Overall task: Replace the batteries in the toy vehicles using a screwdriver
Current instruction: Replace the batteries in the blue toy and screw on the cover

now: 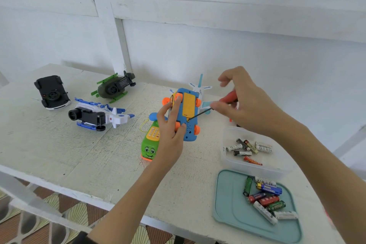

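Observation:
My left hand [172, 125] grips a blue toy car [188, 113] with orange wheels, held belly-up above the table. Its yellow battery cover [188, 106] faces me. My right hand [245, 103] holds a screwdriver [227, 99] with a red handle, its dark shaft slanting down left so the tip sits at the screw at the cover's lower end. A clear tub [255, 166] at the right holds several batteries [247, 149]. In front of it a teal lid [229, 204] carries several more batteries [265, 198].
A green toy phone [150, 144] lies under my left hand. A white and light-blue toy plane [202, 91] lies behind the car. At the left lie a black car [51, 92], a green helicopter [114, 87] and a blue-white helicopter [99, 115], all overturned. The white table [59, 154] stands against a white wall.

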Available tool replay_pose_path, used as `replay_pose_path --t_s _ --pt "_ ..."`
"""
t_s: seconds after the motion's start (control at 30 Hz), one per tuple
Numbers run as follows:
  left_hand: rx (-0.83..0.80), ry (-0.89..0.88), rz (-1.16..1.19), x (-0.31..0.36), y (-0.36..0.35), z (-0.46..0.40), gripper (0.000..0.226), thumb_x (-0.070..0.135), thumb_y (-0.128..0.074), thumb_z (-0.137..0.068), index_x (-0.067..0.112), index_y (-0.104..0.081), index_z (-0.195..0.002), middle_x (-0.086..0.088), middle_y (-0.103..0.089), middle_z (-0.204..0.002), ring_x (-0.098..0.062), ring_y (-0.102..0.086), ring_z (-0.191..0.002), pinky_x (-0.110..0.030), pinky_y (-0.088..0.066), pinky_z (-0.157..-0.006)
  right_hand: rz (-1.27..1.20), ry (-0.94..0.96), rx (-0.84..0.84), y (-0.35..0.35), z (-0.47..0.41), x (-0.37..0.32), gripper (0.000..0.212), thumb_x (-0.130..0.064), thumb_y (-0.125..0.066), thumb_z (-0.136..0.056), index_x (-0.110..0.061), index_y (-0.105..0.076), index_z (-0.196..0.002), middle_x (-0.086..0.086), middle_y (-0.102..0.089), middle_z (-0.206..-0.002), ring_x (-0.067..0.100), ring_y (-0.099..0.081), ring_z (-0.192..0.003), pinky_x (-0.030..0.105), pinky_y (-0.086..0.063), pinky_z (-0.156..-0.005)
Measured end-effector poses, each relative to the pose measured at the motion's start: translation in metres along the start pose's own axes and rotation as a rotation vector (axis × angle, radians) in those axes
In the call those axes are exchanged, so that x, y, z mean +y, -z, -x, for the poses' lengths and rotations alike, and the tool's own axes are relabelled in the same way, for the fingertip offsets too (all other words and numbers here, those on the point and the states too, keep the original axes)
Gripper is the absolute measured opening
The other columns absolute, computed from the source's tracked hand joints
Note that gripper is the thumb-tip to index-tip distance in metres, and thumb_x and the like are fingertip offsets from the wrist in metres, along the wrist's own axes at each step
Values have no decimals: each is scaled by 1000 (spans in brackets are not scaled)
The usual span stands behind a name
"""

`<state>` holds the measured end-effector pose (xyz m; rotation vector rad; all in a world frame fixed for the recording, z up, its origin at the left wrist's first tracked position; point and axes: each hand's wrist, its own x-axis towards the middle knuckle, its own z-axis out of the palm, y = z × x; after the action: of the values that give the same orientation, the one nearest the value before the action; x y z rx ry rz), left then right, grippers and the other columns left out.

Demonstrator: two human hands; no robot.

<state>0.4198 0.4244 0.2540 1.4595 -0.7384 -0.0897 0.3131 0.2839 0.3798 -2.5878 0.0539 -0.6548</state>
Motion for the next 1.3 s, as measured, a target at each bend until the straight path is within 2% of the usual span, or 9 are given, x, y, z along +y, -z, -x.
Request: replay_pose_path --t_s 0.1,0.27,0.43,0.6,0.77,0.83,1.0,1.13,1.3 --pt "-4 7 -33 0 2 -1 67 11 -39 -86 53 -30 -137 2 -20 -144 -5 -40 -125 -24 -51 -97 -1 108 -28 -1 -1 4 21 -5 -65 -84 -19 -49 -89 0 -54 -89 -1 -56 -68 10 -41 -59" --pt "-21 -6 -31 1 -1 1 65 4 -41 -91 48 -31 -138 -1 -20 -145 0 -40 -124 -16 -49 -91 129 18 22 0 -6 7 30 -41 -60 -83 -11 -56 -77 -11 -64 -70 -5 -53 -58 17 -36 -53" --pt "6 10 -29 4 0 1 67 8 -39 -88 51 -30 -137 2 -21 -141 0 -40 -122 -19 -49 -92 27 118 -73 5 -3 7 21 -6 -73 -75 -14 -54 -81 -8 -46 -86 -3 -48 -69 6 -36 -61" --pt "15 3 55 13 -2 2 68 -13 -37 -95 39 -31 -138 -5 -19 -144 16 -47 -106 -11 -51 -79 159 -129 -19 8 -2 6 30 -46 -59 -81 -16 -56 -78 -19 -53 -61 1 -47 -52 18 -32 -52" --pt "7 12 141 22 -6 6 70 -20 -33 -94 28 -22 -143 -6 -19 -140 15 -55 -96 -11 -52 -72 -91 -85 -87 11 3 0 23 -4 -64 -83 -18 -49 -94 -12 -54 -83 -11 -55 -65 7 -40 -58" --pt "9 10 128 19 -6 5 69 -18 -34 -94 31 -25 -142 -6 -20 -141 12 -55 -98 -14 -53 -74 -126 -154 14 7 1 0 10 -12 -62 -88 -13 -52 -88 -17 -62 -70 -8 -54 -56 8 -39 -52" --pt "0 -11 9 13 3 10 65 9 -38 -89 47 -30 -140 -1 -21 -143 -2 -45 -120 -31 -53 -95 -44 -262 49 8 -1 2 33 -42 -58 -85 -10 -59 -76 -25 -58 -46 5 -49 -40 10 -35 -39" --pt "54 -70 122 21 8 9 65 -6 -36 -91 32 -26 -143 -8 -18 -141 3 -57 -99 -26 -57 -76 35 -219 -243 12 7 7 18 -32 -67 -81 -17 -71 -89 2 -64 -70 7 -50 -56 15 -39 -53" --pt "74 -81 75 31 17 10 69 -21 -32 -93 17 -15 -147 -12 -17 -139 13 -50 -105 -11 -52 -76 33 -218 -296 -8 18 18 9 -21 -64 -85 -19 -67 -93 -7 -60 -78 8 -55 -65 31 -49 -71"
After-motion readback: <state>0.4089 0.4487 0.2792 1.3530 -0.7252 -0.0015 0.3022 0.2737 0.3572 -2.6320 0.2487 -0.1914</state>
